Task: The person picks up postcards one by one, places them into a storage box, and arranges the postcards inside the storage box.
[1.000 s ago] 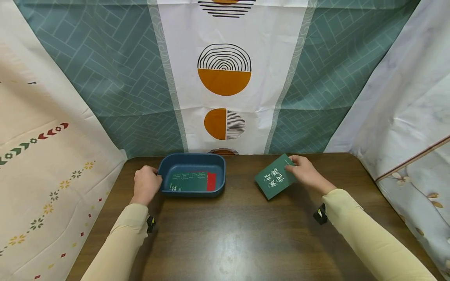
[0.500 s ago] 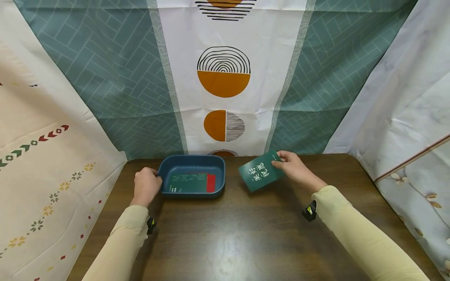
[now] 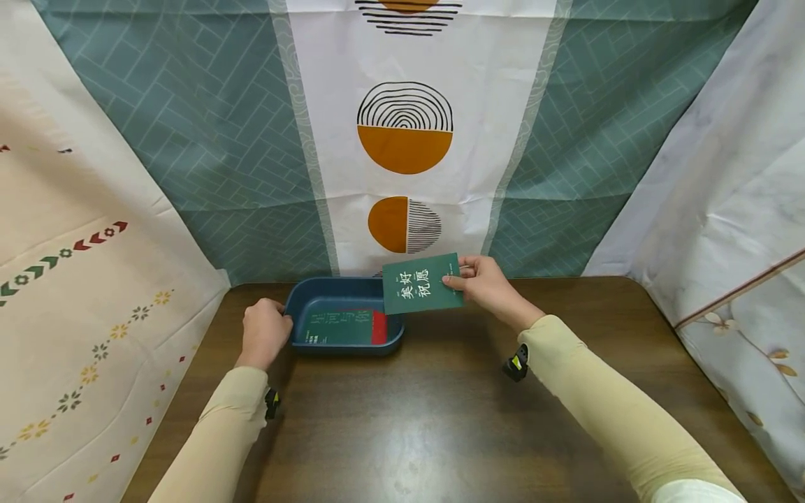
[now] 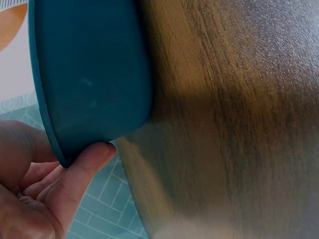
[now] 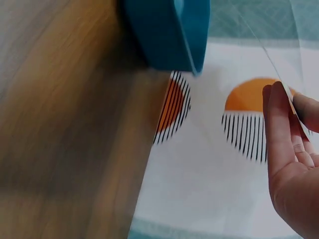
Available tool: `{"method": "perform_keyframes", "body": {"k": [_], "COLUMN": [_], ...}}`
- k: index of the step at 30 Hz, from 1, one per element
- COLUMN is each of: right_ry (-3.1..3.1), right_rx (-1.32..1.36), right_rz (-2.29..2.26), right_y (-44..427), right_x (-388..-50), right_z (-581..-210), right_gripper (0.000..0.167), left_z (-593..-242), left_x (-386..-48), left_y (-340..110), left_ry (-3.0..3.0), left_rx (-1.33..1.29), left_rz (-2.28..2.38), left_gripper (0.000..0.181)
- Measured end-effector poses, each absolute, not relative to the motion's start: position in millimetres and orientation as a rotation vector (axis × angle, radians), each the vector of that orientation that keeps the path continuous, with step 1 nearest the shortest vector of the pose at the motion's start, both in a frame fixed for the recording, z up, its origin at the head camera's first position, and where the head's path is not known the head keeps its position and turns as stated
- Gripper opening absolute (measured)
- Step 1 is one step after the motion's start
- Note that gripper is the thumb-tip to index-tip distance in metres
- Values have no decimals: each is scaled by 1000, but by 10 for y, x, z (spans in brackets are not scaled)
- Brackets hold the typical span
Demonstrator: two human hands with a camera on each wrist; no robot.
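My right hand (image 3: 487,285) pinches a green card (image 3: 409,297) with white characters by its right edge. In the head view the card is raised and overlaps the right rim of a blue tray (image 3: 342,349). The right wrist view shows the card almost edge-on between thumb and fingers (image 5: 279,124). My left hand (image 3: 264,332) grips the left end of the tray, its thumb pressed on the outer wall in the left wrist view. Inside the tray lies another green card (image 3: 339,328) with a red strip at its right end.
The tray stands on a brown wooden table (image 3: 402,412), near its back edge. Behind the table hangs a green and white patterned curtain (image 3: 239,140). Patterned cloth (image 3: 723,209) covers the right side, and cream cloth (image 3: 94,279) the left.
My right hand has carried the green card leftward and up, from the right part of the table to the tray's right end, turning it straighter. The left hand and tray have stayed in place.
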State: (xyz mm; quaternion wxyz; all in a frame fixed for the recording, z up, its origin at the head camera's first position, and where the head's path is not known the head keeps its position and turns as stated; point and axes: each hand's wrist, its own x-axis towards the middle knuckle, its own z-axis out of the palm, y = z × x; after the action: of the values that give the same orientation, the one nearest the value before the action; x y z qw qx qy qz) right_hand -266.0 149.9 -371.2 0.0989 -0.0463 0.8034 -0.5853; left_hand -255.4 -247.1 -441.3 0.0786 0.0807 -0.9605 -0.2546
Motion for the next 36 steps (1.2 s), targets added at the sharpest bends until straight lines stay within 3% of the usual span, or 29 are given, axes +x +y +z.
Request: {"method": "perform_keyframes", "body": {"k": [11, 17, 22, 27, 36], "right_ry": [2214, 2247, 2336, 2293, 2256], "right_rx": [-48, -64, -52, -6, -27], "right_rz": [-1833, -1759, -1656, -1613, -1532], "right_y": [774, 466, 305, 187, -3], "right_x": [-2882, -2959, -2962, -2938, -2908], "right_z": [-3762, -3859, -3975, -4085, -4228], "right_gripper": [28, 12, 33, 20, 37], "left_z": [-4414, -4419, -4435, -4451, -4486], "left_x": [-2555, -2558, -2571, -2589, -2582], "left_y": [-2468, -2451, -2429, -2432, -2482], "left_ry": [-2857, -2843, -2833, -2833, -2842], "left_rx": [238, 248, 239, 238, 258], "left_rz": [-771, -765, -773, -783, -786], "left_gripper": [26, 26, 26, 27, 27]}}
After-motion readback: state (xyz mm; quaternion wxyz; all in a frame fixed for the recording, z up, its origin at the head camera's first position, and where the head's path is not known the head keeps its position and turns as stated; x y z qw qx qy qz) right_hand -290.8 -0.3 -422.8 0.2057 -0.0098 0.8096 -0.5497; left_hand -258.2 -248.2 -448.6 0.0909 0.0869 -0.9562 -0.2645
